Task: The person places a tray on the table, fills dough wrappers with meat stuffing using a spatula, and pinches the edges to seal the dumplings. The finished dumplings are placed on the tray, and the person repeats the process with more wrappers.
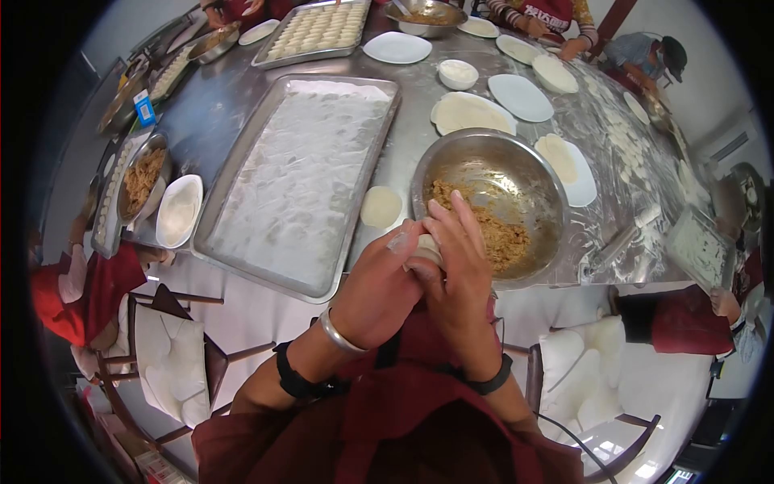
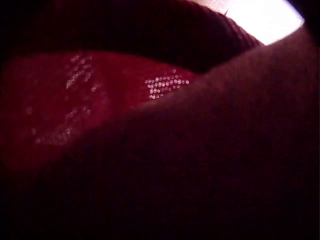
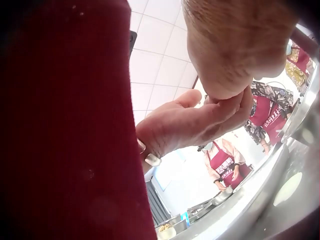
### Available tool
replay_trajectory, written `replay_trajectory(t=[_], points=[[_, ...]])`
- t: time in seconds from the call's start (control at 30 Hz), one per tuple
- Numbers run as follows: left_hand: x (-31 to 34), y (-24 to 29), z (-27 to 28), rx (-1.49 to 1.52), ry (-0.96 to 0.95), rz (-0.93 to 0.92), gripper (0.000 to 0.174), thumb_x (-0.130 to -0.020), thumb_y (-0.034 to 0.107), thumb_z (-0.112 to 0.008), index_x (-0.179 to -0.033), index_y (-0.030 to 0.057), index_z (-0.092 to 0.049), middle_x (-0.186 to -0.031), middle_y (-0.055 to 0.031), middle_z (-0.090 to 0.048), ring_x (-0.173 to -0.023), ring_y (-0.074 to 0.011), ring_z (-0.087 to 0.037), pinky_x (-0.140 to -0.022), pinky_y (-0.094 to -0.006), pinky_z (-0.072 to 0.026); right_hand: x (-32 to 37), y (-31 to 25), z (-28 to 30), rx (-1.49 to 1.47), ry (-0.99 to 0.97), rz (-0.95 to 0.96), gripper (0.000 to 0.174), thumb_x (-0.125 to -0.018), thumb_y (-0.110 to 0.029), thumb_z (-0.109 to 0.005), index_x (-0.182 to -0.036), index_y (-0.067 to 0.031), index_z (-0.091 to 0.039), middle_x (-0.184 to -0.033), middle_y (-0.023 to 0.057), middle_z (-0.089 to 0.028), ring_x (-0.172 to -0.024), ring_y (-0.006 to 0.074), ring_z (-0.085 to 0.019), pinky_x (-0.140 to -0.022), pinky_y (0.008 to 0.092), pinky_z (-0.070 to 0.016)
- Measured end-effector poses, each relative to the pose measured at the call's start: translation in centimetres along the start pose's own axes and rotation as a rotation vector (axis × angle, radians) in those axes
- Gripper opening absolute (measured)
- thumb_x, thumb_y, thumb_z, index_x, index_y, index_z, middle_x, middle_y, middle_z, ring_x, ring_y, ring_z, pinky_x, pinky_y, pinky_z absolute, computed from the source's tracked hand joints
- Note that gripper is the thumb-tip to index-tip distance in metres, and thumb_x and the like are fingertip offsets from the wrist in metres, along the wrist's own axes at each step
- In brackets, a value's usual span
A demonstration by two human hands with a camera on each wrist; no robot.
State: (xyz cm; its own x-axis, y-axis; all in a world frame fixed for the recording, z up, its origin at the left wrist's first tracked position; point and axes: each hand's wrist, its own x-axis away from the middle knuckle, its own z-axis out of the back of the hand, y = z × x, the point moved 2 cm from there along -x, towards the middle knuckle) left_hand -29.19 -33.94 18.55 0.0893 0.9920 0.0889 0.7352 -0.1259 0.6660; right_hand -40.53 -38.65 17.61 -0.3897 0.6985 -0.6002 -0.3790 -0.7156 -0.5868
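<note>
In the head view a pale dough dumpling (image 1: 426,250) is held between my two hands, partly covered by the fingers. My left hand (image 1: 377,273), with a silver bangle at its wrist, curls round it from the left, flour on its fingers. From the right, my right hand (image 1: 461,270) presses thumb and fingers against the dough. Just beyond, a steel bowl (image 1: 528,165) contains brown minced filling (image 1: 500,238). A round dough wrapper (image 1: 380,207) lies left of the bowl. In the right wrist view, my left hand (image 3: 185,120) meets the underside of my right hand (image 3: 240,47); the dumpling is hidden there.
A floured metal tray (image 1: 298,185) lies left of the hands. Plates of wrappers (image 1: 472,113) and a small flour bowl (image 1: 458,74) stand behind. A tray of finished dumplings (image 1: 318,32) is at the back. Other people work around the table. Dark red cloth (image 2: 115,90) fills much of the left wrist view.
</note>
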Motion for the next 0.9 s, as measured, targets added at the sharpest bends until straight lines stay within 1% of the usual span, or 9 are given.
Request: replay_trajectory(t=[0.1,0.2,0.23,0.3,0.4,0.5,0.63,0.77,0.9], points=[[0.4,0.3,2.7,0.085,-0.007,0.013,0.051,-0.103,0.033,-0.048,-0.137,-0.0045,-0.044,-0.123,-0.0127,-0.059,-0.114,-0.0216,-0.058,-0.102,-0.0368,-0.0444,0.2,-0.6,0.5,-0.034,-0.024,0.013,0.046,-0.075,-0.017,-0.076,-0.114,0.0038,-0.062,-0.123,0.0189,-0.063,-0.126,0.0400,-0.052,-0.101,0.0468,-0.0444],[2.2,3.2,6.2,-0.205,0.069,-0.056,0.045,-0.099,0.023,-0.057,-0.134,-0.0035,-0.048,-0.121,-0.0133,-0.060,-0.112,-0.0239,-0.061,-0.101,-0.0367,-0.0480,0.6,-1.0,2.3,-0.103,-0.015,0.027,0.038,-0.075,-0.011,-0.075,-0.108,0.0041,-0.065,-0.116,0.0187,-0.066,-0.117,0.0382,-0.059,-0.096,0.0443,-0.0480],[2.8,4.3,7.6,-0.276,0.141,-0.060,0.043,-0.094,0.009,-0.060,-0.133,-0.0033,-0.049,-0.117,-0.0135,-0.062,-0.110,-0.0266,-0.064,-0.099,-0.0369,-0.0508,0.8,-1.1,3.0,-0.119,-0.009,0.029,0.035,-0.075,-0.009,-0.075,-0.106,0.0042,-0.066,-0.113,0.0186,-0.068,-0.113,0.0376,-0.062,-0.094,0.0432,-0.0496],[4.0,5.8,11.2,-0.610,0.310,-0.027,0.040,-0.091,0.000,-0.058,-0.130,-0.0036,-0.052,-0.111,-0.0122,-0.064,-0.106,-0.0229,-0.065,-0.094,-0.0328,-0.0521,1.6,-1.1,3.8,-0.264,-0.071,-0.010,0.028,-0.075,-0.006,-0.074,-0.100,0.0037,-0.068,-0.106,0.0180,-0.070,-0.103,0.0355,-0.066,-0.088,0.0403,-0.0524],[4.7,6.5,16.1,-1.094,0.411,0.067,0.037,-0.086,-0.007,-0.056,-0.123,-0.0026,-0.060,-0.103,-0.0097,-0.067,-0.099,-0.0172,-0.066,-0.090,-0.0289,-0.0518,1.9,-1.9,3.9,-0.356,-0.208,-0.021,0.022,-0.074,-0.004,-0.074,-0.094,0.0030,-0.070,-0.101,0.0174,-0.071,-0.094,0.0326,-0.069,-0.082,0.0371,-0.0548],[5.0,6.1,17.6,-1.324,0.349,0.146,0.033,-0.084,-0.009,-0.057,-0.115,-0.0014,-0.066,-0.098,-0.0070,-0.068,-0.091,-0.0122,-0.064,-0.083,-0.0264,-0.0513,2.6,-1.5,2.9,-0.395,-0.356,-0.010,0.019,-0.075,-0.004,-0.074,-0.093,0.0009,-0.069,-0.101,0.0152,-0.072,-0.090,0.0311,-0.070,-0.078,0.0370,-0.0556],[5.4,5.6,17.4,-1.237,0.275,0.284,0.031,-0.083,-0.009,-0.058,-0.111,0.0012,-0.069,-0.098,-0.0038,-0.067,-0.086,-0.0117,-0.061,-0.079,-0.0281,-0.0511,4.1,-0.2,1.2,-0.400,-0.482,-0.018,0.017,-0.078,-0.005,-0.073,-0.094,-0.0010,-0.068,-0.101,0.0129,-0.072,-0.088,0.0307,-0.070,-0.076,0.0374,-0.0557],[5.7,5.1,18.0,-1.457,0.177,0.142,0.034,-0.079,-0.010,-0.060,-0.109,0.0018,-0.069,-0.097,-0.0069,-0.065,-0.085,-0.0166,-0.063,-0.078,-0.0298,-0.0513,5.0,1.3,-0.4,-0.398,-0.578,-0.087,0.017,-0.081,-0.007,-0.071,-0.097,-0.0011,-0.070,-0.101,0.0142,-0.072,-0.087,0.0312,-0.069,-0.077,0.0357,-0.0551],[5.7,5.0,17.9,-1.730,0.076,-0.011,0.039,-0.073,-0.012,-0.063,-0.108,0.0036,-0.070,-0.095,-0.0106,-0.062,-0.085,-0.0241,-0.064,-0.077,-0.0312,-0.0512,5.5,3.1,-2.1,-0.476,-0.741,-0.329,0.019,-0.084,-0.004,-0.069,-0.102,0.0003,-0.071,-0.101,0.0149,-0.073,-0.091,0.0261,-0.070,-0.079,0.0320,-0.0544]])
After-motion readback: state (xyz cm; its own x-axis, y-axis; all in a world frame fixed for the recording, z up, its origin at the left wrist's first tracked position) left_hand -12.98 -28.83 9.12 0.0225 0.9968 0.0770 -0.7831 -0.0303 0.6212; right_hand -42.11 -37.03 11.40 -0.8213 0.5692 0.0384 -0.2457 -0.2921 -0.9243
